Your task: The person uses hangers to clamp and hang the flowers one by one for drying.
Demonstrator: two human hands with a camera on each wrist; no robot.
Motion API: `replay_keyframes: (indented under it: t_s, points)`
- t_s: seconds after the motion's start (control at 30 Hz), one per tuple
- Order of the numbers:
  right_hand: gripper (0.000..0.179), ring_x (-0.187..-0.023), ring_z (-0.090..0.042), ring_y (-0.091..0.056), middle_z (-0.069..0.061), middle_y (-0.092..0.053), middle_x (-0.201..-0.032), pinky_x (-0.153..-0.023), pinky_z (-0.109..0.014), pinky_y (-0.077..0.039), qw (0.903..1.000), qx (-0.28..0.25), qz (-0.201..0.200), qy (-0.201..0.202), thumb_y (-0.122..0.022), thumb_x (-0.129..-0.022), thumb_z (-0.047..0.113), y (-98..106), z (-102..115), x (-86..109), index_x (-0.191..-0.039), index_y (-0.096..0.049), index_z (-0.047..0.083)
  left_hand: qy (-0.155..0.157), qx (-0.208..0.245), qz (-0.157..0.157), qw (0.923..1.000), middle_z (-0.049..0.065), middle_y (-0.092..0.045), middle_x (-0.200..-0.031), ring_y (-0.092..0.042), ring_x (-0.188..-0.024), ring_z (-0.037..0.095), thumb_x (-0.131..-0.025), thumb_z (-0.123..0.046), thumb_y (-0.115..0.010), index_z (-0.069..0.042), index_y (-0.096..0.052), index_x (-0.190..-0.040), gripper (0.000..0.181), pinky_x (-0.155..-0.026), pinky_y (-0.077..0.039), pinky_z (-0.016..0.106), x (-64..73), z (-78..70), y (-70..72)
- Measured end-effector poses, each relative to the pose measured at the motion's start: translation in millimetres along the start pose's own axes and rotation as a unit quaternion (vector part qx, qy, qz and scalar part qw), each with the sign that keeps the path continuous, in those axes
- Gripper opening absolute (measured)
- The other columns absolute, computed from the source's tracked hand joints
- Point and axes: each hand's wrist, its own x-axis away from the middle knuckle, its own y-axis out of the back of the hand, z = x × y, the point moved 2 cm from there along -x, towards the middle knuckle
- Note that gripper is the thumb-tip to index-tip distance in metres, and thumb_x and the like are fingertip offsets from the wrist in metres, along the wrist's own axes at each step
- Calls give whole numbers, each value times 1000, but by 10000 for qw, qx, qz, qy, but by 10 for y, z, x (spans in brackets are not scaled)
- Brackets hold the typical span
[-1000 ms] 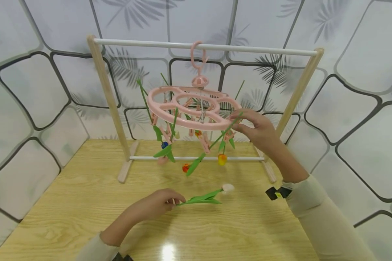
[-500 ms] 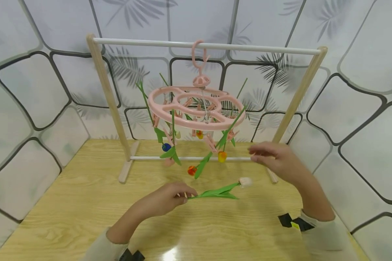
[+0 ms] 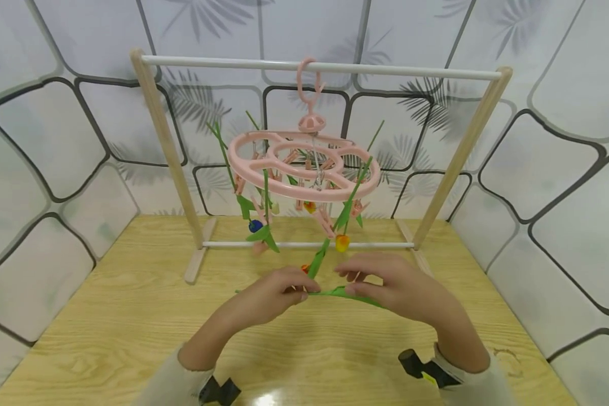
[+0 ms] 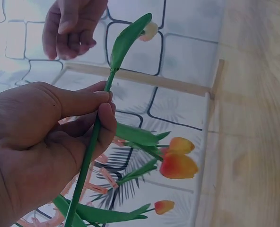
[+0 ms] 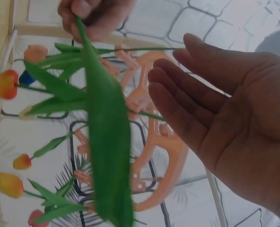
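Note:
My left hand [image 3: 271, 296] pinches the green stem of an artificial tulip [image 4: 123, 45] between thumb and fingertips. In the left wrist view its pale bloom [image 4: 149, 32] peeks out behind the leaf. My right hand [image 3: 401, 285] hovers by the tulip's leaves, fingers loosely bent and holding nothing; in the right wrist view a broad leaf [image 5: 107, 118] passes before it. Above and behind both hands hangs a pink round clip hanger [image 3: 304, 193]. Several tulips dangle bloom-down from its clips, among them a yellow one [image 3: 342, 243] and a blue one [image 3: 255, 225].
A wooden rack with a white top bar [image 3: 223, 63] carries the hanger by its hook [image 3: 309, 84]. Its feet [image 3: 194, 266] stand on the wood-grain table [image 3: 106, 316]. A lower white bar [image 3: 294, 245] crosses behind the hanging tulips. Patterned white sheeting [image 3: 512, 186] encloses the back and sides.
My right hand has left the hanger's right rim and come down and inward to the tulip. My left hand has moved right and slightly up with the tulip.

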Motion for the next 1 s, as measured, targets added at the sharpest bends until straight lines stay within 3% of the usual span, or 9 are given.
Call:
replay_keyframes:
  t_s: [0.33, 0.47, 0.7, 1.0]
  points:
    - [27, -107, -9, -64, 7, -70, -119, -88, -32, -57, 9990, 17, -139, -423, -69, -96, 15, -154, -5, -114, -124, -70, 17, -459, -66, -326, 9984, -7, -68, -111, -61, -97, 9, -102, -10, -59, -18, -71, -119, 22, -83, -54, 27, -82, -225, 51]
    - [27, -111, -10, -64, 10, -69, -120, -91, -35, -57, 9979, 18, -53, -641, -69, -96, 18, -180, -23, -127, -122, -70, 21, -446, -96, -372, 9983, -5, -68, -110, -60, -97, 10, -101, -9, -60, -15, -72, -117, 20, -83, -54, 27, -102, -279, 58]
    - [27, -99, -10, -66, 7, -70, -113, -83, -30, -57, 9972, 34, -6, -753, -70, -96, 14, -223, -12, -148, -122, -70, 19, -355, -149, -509, 9980, 1, -69, -104, -62, -89, 9, -100, -7, -63, -13, -72, -108, 14, -78, -55, 26, -104, -304, 73]
    - [30, -92, -7, -66, 2, -70, -111, -78, -25, -57, 9969, 52, -102, -778, -71, -93, 7, -282, -11, -178, -122, -69, 15, -207, -120, -535, 9983, -1, -68, -103, -63, -88, 10, -99, -6, -64, -15, -70, -102, 12, -77, -55, 26, -92, -306, 88]
